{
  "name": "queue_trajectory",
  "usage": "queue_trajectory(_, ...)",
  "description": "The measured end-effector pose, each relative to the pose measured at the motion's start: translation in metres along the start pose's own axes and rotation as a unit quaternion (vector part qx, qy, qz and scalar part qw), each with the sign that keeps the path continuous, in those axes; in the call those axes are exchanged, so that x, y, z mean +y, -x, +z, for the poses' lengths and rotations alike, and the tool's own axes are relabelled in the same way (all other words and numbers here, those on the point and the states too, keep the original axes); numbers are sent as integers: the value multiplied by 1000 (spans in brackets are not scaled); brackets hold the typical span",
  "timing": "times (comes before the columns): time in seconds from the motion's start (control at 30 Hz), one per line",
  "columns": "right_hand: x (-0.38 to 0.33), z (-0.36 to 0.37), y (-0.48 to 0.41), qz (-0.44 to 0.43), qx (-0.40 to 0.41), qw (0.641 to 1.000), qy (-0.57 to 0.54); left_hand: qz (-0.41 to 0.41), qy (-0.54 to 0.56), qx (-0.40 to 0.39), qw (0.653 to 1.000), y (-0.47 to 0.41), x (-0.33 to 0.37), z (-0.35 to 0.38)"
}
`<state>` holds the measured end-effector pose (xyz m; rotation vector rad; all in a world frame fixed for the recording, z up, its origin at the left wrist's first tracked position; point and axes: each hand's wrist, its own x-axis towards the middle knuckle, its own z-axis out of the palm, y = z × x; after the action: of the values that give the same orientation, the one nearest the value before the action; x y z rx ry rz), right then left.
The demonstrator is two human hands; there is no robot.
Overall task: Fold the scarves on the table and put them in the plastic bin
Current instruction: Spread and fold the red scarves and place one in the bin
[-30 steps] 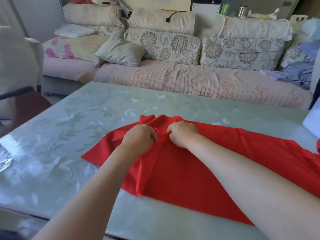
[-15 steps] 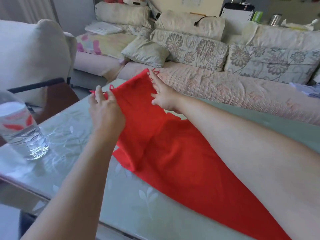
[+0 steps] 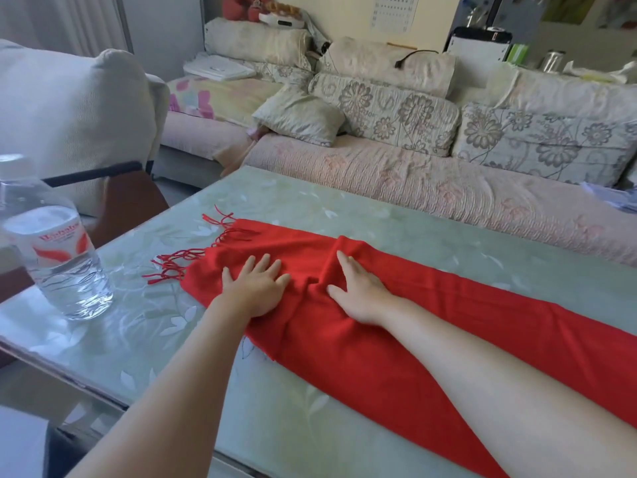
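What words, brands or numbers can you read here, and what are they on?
Bottle label: red brand lettering, too blurred to read.
Wall chart: rows of tiny figures, too small to read.
No other text can be made out.

The red scarf (image 3: 396, 339) is soft, matt woven cloth with a twisted-thread fringe (image 3: 193, 260) at its end. Under it the desk (image 3: 165, 326) has a glossy, smooth top that looks like glass over a pale leaf-printed sheet. The water bottle (image 3: 55, 250) is clear ribbed plastic with a shiny printed label. The sofa (image 3: 431, 191) wears a quilted, puckered matt cover.
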<state>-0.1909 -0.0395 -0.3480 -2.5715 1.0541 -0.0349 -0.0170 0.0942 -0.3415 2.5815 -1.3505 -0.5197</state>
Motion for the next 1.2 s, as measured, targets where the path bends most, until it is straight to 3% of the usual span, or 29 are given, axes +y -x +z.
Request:
queue_trajectory(0.1,11,0,-1,8,-21,997,73,1,-5,31,1000,-7,-10,-9)
queue_trajectory(0.27,3,-10,-9,16,2,997,75,53,-57,193,978,5,-15,-11)
queue_trajectory(0.43,-20,-3,-2,-8,59,997,52,67,-40,46,996,26,-16,-20)
queue_trajectory(0.5,-29,5,6,-21,56,997,43,67,-35,47,996,31,-16,-19)
queue_trajectory(0.57,-35,12,14,-31,49,998,38,33,-38,120,992,34,-16,-28)
queue_trajectory(0.67,-39,18,23,-44,39,998,34,-106,-16,290,951,36,-30,-53)
queue_trajectory(0.73,-39,19,27,-54,29,997,39,-153,26,335,929,37,-41,-61)
queue_trajectory(0.8,-38,18,30,-59,12,997,52,-142,20,334,932,40,-39,-57)
queue_trajectory(0.87,-37,18,32,-61,-2,996,63,-48,-10,339,940,38,-26,-45)
queue_trajectory(0.93,-36,17,32,-62,-7,996,60,109,11,304,946,33,-7,-32)
queue_trajectory(1.0,-36,15,31,-61,-10,997,50,193,45,200,960,32,12,-19)
queue_trajectory(1.03,-36,14,31,-61,-12,997,46,178,41,137,974,34,19,-12)
queue_trajectory(1.1,-34,8,30,-72,-14,995,62,66,-49,26,996,31,19,-1)
queue_trajectory(1.13,-32,5,30,-87,-7,993,75,12,-95,-3,995,30,17,0)
queue_trajectory(1.2,-28,-5,27,-119,32,991,58,-43,-119,12,992,26,12,-9)
